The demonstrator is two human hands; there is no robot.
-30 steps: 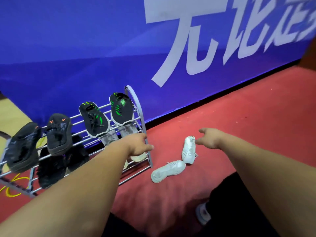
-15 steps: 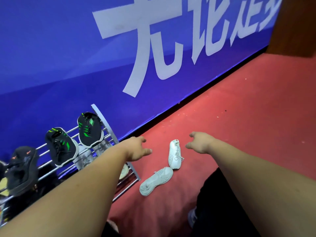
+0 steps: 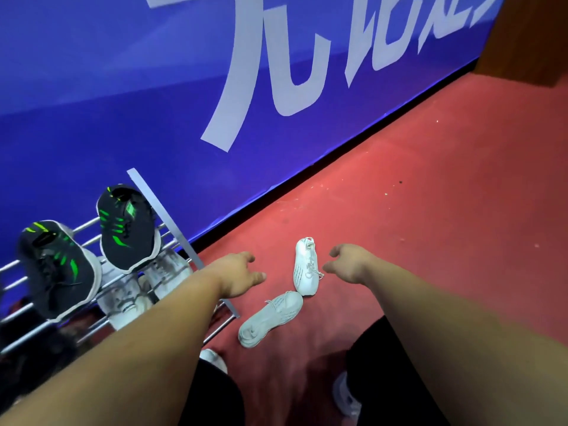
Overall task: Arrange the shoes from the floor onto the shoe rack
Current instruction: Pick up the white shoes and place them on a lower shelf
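Observation:
Two white sneakers lie on the red floor to the right of the metal shoe rack [image 3: 172,215]. The far white sneaker [image 3: 305,267] points away from me; the near white sneaker [image 3: 270,318] lies slanted, its toe touching the far one. My left hand [image 3: 238,273] hovers with relaxed fingers over the rack's right end, left of the sneakers, holding nothing. My right hand [image 3: 349,262] hangs just right of the far sneaker, fingers loosely curled and empty. On the rack's upper tier sit two black shoes with green stripes [image 3: 127,227]. White shoes [image 3: 129,292] sit on the tier below.
A blue banner wall [image 3: 184,87] with large white characters stands right behind the rack. Red carpet [image 3: 430,195] stretches to the right. A brown wooden panel [image 3: 531,35] stands at the top right corner. My legs and feet are at the bottom of the view.
The view has swung right, pushing the rack toward the left edge. Both hands have drifted over toward the two white sneakers; the right hand now hangs beside the far one.

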